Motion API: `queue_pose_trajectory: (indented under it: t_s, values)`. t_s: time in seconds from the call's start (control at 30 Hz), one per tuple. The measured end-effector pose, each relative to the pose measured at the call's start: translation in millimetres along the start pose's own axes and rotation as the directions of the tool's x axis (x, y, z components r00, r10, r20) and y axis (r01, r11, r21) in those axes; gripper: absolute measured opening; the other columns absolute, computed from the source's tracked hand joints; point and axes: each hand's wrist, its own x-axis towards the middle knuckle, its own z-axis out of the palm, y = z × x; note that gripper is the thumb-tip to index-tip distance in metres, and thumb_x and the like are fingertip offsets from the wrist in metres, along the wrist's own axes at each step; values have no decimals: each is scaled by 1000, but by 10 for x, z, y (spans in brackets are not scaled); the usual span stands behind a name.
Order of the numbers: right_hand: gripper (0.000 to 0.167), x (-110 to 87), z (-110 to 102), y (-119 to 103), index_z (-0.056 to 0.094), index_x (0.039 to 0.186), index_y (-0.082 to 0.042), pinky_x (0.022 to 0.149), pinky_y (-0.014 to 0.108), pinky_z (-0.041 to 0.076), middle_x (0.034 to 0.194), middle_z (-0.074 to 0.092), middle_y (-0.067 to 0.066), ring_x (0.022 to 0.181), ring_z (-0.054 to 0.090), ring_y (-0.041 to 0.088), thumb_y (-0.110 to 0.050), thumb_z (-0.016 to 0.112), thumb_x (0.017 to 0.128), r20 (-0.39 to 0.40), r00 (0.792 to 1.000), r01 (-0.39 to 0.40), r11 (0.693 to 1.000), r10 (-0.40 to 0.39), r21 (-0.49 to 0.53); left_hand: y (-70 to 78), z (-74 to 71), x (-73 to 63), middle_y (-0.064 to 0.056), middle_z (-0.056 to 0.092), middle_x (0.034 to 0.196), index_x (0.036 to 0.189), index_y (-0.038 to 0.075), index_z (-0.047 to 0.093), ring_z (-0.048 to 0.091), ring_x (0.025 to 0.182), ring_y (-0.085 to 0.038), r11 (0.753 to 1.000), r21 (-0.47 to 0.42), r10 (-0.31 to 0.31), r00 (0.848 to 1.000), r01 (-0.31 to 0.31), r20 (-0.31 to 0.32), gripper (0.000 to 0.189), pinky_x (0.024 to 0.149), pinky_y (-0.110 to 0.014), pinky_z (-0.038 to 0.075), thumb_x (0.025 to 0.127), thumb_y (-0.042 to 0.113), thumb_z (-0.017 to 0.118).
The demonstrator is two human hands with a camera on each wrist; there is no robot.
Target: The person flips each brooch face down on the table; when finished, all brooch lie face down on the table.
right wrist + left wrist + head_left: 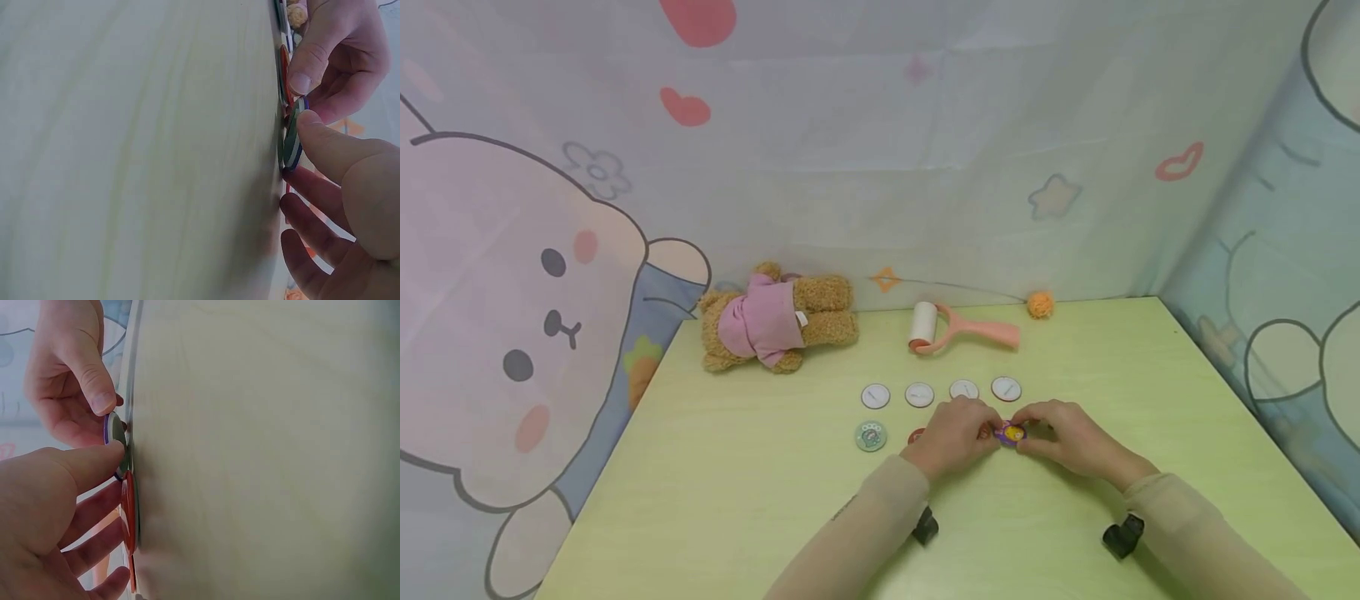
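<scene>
Both hands meet at a round purple badge point(1011, 433) with a yellow figure on its face. My left hand point(957, 435) pinches its left edge between thumb and fingers, and my right hand point(1072, 442) pinches the right edge. In the left wrist view the badge point(116, 440) stands tilted on its edge, just off or touching the table; which one, I cannot tell. A red badge point(285, 72) lies beside it, mostly covered by the left hand in the head view. Further left, a green badge point(871, 436) lies face up.
Behind the hands, several white discs with thin lines, such as the leftmost white disc point(876, 396), form a row. At the back are a pink-handled lint roller point(977, 329), an orange pompom point(1041, 304) and a teddy bear point(767, 321) in a pink shirt. A printed curtain point(880, 167) hangs behind.
</scene>
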Motion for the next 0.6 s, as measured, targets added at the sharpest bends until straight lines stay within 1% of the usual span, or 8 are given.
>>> queue_pose_trajectory:
  t_s: [0.2,0.33,0.47,0.6]
  values:
    - [18,-6,4,6,79,107,-16,89,42,58,108,77,-6,103,70,17,-19,84,90,-39,999,30,999,-29,14,5,-4,12,9,76,99,110,21,81,63,88,-6,1000,-14,-21,1000,21,6,18,74,-24,49,95,29,80]
    - [16,-5,6,17,79,107,-16,88,39,58,108,77,-7,101,70,13,-17,83,91,-53,998,42,999,-40,23,5,-7,18,9,76,99,112,21,81,64,89,-6,999,-20,-37,999,37,15,18,76,-25,50,96,29,78]
    - [15,-15,4,25,78,108,-15,85,39,59,106,76,-6,98,70,13,-14,81,93,-69,996,57,998,-55,32,14,-15,11,9,75,98,112,22,81,63,88,-7,998,-27,-53,998,54,16,17,77,-26,50,97,29,76]
    - [15,-23,3,25,78,108,-15,83,39,59,106,76,-6,96,70,14,-14,80,94,-74,996,56,998,-53,38,21,-23,3,10,74,98,112,22,81,61,86,-6,997,-37,-64,998,65,19,17,76,-26,49,98,29,76]
